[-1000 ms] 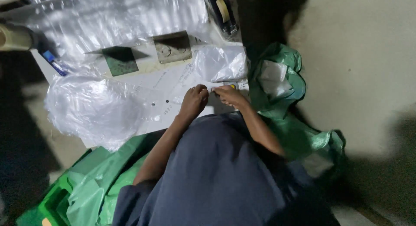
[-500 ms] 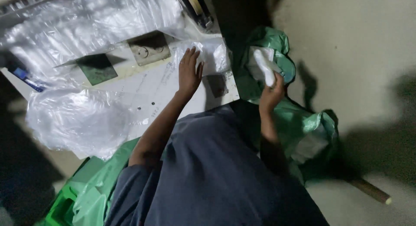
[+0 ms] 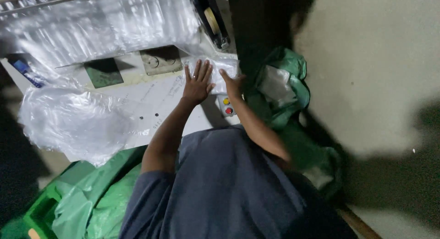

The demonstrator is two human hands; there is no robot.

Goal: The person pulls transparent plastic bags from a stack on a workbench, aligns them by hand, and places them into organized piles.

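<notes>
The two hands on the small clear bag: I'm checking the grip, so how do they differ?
The left hand lies flat, fingers spread, palm down on the small clear bag; the right hand sits at the bag's right edge, fingers curled against it. The left hand shows fully; the right hand is partly in shadow beside the green bag. Both touch the same bag on the white worktable.

White counter (image 3: 160, 106), with tiny dark dots. Clear, shiny plastic bags (image 3: 78, 124), see-through with white gleams. Small clear packet (image 3: 220, 69) under the left hand (image 3: 198, 83) and right hand (image 3: 233, 85). Dark green square (image 3: 103, 73) and grey-tan square (image 3: 160, 61) on the counter. One yellow button (image 3: 226, 101), one red button (image 3: 228, 111). Blue pen (image 3: 25, 70). Bright green bag (image 3: 279, 87) on the right, green sheet (image 3: 91, 202) below. Grey-blue shirt (image 3: 229, 188). Pale beige floor (image 3: 380, 60) with dark shadows.
</notes>
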